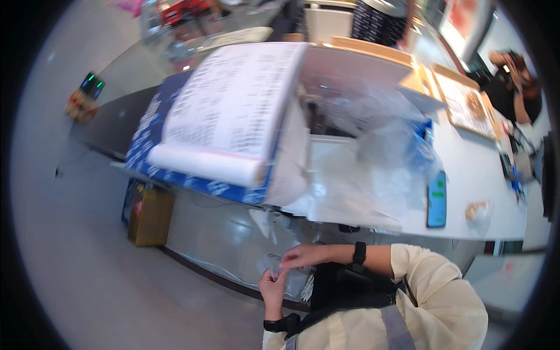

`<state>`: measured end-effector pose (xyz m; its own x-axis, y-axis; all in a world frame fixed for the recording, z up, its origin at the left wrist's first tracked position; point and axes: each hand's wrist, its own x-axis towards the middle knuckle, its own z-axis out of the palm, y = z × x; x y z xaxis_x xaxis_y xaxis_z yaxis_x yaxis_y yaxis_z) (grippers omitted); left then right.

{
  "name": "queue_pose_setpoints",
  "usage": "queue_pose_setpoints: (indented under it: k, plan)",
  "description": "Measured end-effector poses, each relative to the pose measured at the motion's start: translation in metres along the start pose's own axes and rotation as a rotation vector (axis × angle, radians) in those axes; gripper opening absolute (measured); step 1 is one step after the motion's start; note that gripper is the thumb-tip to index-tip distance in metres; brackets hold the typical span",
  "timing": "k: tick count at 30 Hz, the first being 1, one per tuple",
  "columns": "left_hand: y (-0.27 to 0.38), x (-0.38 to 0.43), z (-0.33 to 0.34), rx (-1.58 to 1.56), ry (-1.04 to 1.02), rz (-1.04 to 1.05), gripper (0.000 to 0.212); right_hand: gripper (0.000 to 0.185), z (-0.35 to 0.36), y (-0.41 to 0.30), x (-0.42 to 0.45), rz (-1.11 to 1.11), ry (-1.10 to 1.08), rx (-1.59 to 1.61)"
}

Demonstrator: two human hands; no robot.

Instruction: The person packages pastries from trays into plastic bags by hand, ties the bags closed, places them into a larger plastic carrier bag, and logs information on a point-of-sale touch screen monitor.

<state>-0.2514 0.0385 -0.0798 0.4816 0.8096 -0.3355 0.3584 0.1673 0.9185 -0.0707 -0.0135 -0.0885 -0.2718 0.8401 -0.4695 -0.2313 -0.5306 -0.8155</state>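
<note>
My left hand (273, 286) and my right hand (302, 257) meet in front of my body, fingertips pinched together. Between them is a thin transparent plastic bag (295, 280), blurred against the floor. Both wrists wear black bands. Beyond my hands, on the table, a thick curled stack of printed sheets (232, 100) rests on a blue box (153, 131) bearing white print. To its right lies a heap of transparent plastic bags (372, 118). A phone with a lit screen (436, 199) is near the table's front edge, beside a small plastic-wrapped item (477, 214).
The white table (472, 175) runs across in front of me. A wooden tray (470, 105) stands at its right, near a seated person (516, 87). Another person (380, 22) stands behind the table. A cardboard box (151, 216) and a cable (218, 267) are on the floor.
</note>
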Motion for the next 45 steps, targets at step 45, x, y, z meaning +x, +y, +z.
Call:
queue_pose_setpoints:
  k: [45]
  plan:
    - [0.167, -0.329, 0.492, -0.091, -1.330, 1.013, 0.030, 0.029, 0.060, 0.233, -0.590, -0.947, 1.504, 0.746]
